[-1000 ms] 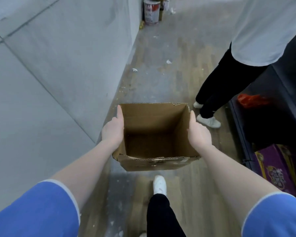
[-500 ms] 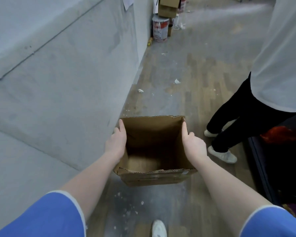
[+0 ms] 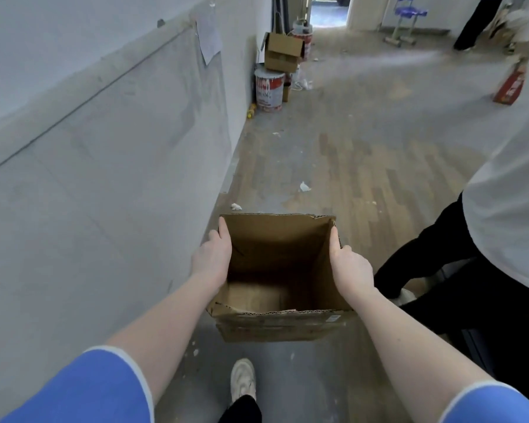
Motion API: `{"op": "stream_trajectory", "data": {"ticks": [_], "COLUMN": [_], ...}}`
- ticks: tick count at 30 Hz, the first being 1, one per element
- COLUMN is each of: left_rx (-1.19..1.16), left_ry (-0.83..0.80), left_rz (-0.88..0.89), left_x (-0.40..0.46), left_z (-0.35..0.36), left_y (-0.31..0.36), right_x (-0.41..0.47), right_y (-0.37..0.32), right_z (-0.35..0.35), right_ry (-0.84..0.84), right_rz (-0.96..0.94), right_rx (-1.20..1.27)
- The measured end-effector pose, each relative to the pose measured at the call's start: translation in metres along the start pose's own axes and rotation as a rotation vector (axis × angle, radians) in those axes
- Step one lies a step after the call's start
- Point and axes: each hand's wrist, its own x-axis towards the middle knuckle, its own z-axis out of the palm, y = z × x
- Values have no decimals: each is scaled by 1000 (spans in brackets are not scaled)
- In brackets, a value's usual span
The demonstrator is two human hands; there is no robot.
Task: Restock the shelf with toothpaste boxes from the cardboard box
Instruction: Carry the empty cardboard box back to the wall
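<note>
An open brown cardboard box (image 3: 275, 248) hangs in front of me above the floor, and its inside looks empty. My left hand (image 3: 213, 257) grips its left wall, thumb lying along the rim. On the opposite wall, my right hand (image 3: 350, 267) holds it the same way. The fingers on the outer sides are hidden. No toothpaste boxes are in view. Only a dark strip of shelf base (image 3: 477, 346) shows at the lower right, behind a person.
A grey wall (image 3: 104, 178) runs close on my left. A person in a white shirt and black trousers (image 3: 507, 209) stands close on my right. Ahead by the wall, a paint bucket (image 3: 268, 90) carries another carton (image 3: 283, 54). Wooden floor (image 3: 364, 141) stretches ahead.
The view has lifted and moved forward along the corridor, showing its far end. Both hands keep their hold on the box. The purple package and orange bag at the right have left view.
</note>
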Motion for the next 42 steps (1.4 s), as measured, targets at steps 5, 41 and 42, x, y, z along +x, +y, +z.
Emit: {"op": "stream_trajectory", "data": {"ticks": [5, 41, 42], "left_rx": [45, -165, -183], "left_ry": [-18, 45, 45], "left_rz": [78, 26, 21], "left_x": [101, 724, 742], "left_z": [-12, -93, -90], "left_y": [-6, 135, 135], "right_x": [91, 735, 754], "right_y": [-14, 71, 70], "right_z": [-12, -108, -108], "right_ry": [-10, 27, 28], "right_rz": [68, 19, 13], "right_rx": [34, 102, 91]}}
